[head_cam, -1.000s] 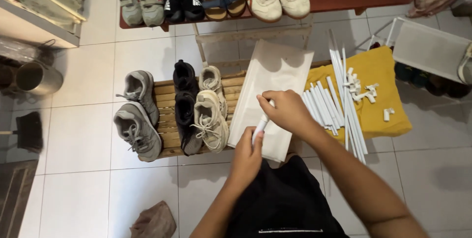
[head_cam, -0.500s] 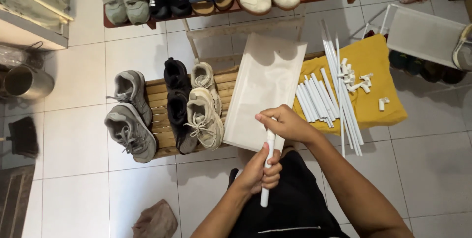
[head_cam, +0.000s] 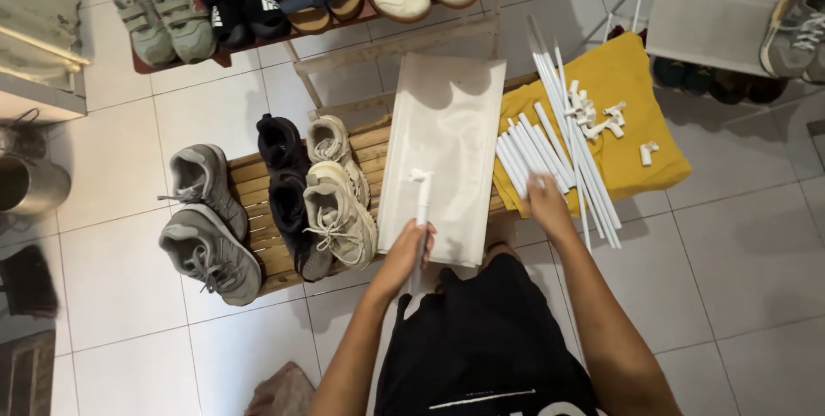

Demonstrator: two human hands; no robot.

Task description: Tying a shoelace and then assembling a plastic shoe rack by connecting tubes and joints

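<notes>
Left hand (head_cam: 411, 248) fingers clamping a white tube (head_cam: 421, 210) upright over the white panel (head_cam: 445, 149). Right hand (head_cam: 543, 197) touching the tube pile (head_cam: 550, 154) on yellow cloth (head_cam: 632, 107); finger state unclear.

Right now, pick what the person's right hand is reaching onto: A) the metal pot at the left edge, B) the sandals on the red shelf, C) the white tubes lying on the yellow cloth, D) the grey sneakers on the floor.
C: the right hand rests on the white tubes spread over the yellow cloth, while the left hand grips a single white tube with a connector.
</notes>
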